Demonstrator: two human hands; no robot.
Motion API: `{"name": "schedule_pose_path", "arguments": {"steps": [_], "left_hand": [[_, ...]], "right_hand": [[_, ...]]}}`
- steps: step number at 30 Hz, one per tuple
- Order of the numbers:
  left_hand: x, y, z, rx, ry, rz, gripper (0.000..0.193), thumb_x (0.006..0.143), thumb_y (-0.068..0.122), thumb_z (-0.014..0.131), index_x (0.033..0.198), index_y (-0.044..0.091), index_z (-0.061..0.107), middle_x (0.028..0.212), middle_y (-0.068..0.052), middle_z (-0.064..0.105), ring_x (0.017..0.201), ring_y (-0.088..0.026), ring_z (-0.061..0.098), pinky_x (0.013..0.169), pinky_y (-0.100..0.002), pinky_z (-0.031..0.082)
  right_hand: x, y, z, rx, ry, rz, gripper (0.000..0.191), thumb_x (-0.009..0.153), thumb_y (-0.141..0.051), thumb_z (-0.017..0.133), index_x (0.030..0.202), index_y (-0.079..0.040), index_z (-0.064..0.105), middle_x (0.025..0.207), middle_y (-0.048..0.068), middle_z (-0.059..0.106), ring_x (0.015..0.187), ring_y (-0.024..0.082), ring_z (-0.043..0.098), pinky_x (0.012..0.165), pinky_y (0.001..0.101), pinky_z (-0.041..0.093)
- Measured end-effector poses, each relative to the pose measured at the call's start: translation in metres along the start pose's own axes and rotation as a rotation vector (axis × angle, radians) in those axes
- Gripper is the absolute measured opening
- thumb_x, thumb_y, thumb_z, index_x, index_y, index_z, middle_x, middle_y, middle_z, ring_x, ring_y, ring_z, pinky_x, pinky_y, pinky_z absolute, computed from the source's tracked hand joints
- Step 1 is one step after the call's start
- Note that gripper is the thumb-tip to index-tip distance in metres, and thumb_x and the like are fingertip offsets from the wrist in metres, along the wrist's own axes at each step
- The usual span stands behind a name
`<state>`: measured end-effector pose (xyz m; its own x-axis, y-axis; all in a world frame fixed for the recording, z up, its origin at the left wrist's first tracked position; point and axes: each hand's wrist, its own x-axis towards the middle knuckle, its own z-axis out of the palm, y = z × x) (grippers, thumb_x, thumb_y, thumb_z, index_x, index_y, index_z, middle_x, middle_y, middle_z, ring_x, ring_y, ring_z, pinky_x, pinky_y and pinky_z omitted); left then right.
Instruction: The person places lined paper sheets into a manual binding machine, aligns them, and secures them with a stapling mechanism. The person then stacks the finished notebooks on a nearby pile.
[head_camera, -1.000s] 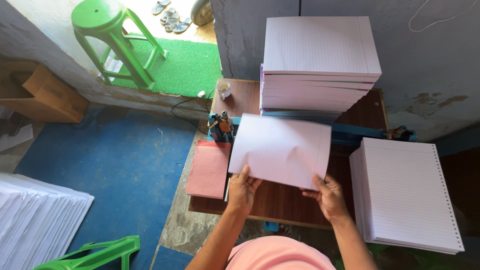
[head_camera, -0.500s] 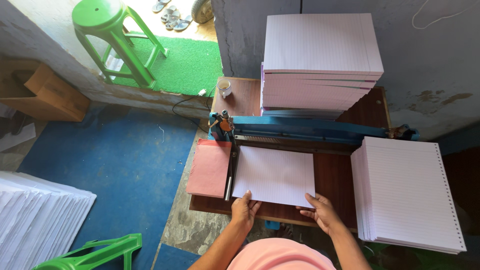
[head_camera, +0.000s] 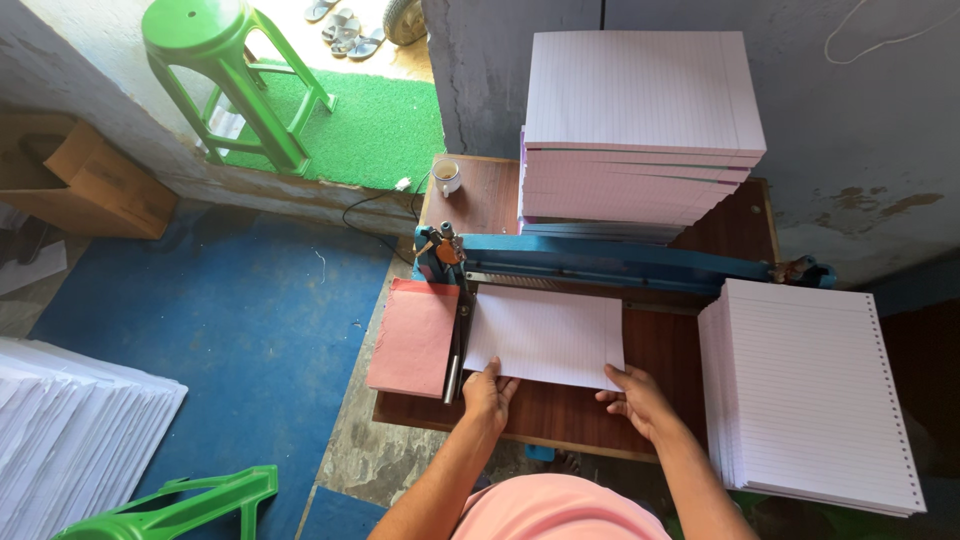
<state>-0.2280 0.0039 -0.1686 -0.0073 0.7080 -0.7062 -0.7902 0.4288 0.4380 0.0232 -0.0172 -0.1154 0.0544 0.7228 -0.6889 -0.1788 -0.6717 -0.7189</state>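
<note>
While the left hand (head_camera: 489, 392) and right hand (head_camera: 636, 398) rest with fingers spread flat on the near edge of the ruled sheet stack (head_camera: 545, 336), it lies on the desk (head_camera: 680, 350) straight ahead of both, long axis crosswise, far edge at the blue punching machine (head_camera: 610, 262).

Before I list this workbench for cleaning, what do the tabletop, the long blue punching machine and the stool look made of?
Tabletop: apparently dark reddish-brown wood or wood-look laminate, smooth with a slight sheen and faint grain.
Blue punching machine: most likely painted metal, a straight rigid bar with bare metal fittings at its left end.
Stool: moulded green plastic, one uniform glossy colour, with ribbed legs.
</note>
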Motion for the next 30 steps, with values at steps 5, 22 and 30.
{"name": "schedule_pose_path", "arguments": {"steps": [5, 22, 30], "left_hand": [[0.005, 0.0, 0.005, -0.013, -0.005, 0.011, 0.037, 0.1, 0.016, 0.058, 0.13, -0.004, 0.051, 0.126, -0.018, 0.063, 0.117, -0.033, 0.066, 0.105, -0.05, 0.054], [0.013, 0.001, 0.01, -0.033, 0.06, 0.056, 0.032, 0.1, 0.013, 0.058, 0.127, -0.004, 0.053, 0.124, -0.02, 0.064, 0.113, -0.035, 0.066, 0.102, -0.052, 0.055], [0.01, 0.006, 0.014, 0.08, 0.208, 0.061, 0.033, 0.099, 0.018, 0.061, 0.124, -0.003, 0.057, 0.121, -0.019, 0.063, 0.111, -0.035, 0.065, 0.097, -0.051, 0.057]], "right_hand": [[0.012, -0.005, -0.003, 0.039, -0.02, -0.005, 0.043, 0.094, -0.028, 0.069, 0.123, 0.002, 0.062, 0.091, 0.009, 0.066, 0.067, 0.013, 0.063, 0.045, 0.0218, 0.048], [0.009, 0.001, -0.007, 0.082, 0.023, -0.068, 0.041, 0.102, -0.022, 0.055, 0.124, 0.013, 0.057, 0.102, 0.023, 0.069, 0.087, 0.027, 0.075, 0.071, 0.0323, 0.066], [0.015, -0.002, -0.007, -0.043, 0.017, -0.086, 0.04, 0.105, -0.023, 0.051, 0.122, 0.012, 0.06, 0.095, 0.025, 0.072, 0.081, 0.027, 0.075, 0.07, 0.034, 0.066]]}}
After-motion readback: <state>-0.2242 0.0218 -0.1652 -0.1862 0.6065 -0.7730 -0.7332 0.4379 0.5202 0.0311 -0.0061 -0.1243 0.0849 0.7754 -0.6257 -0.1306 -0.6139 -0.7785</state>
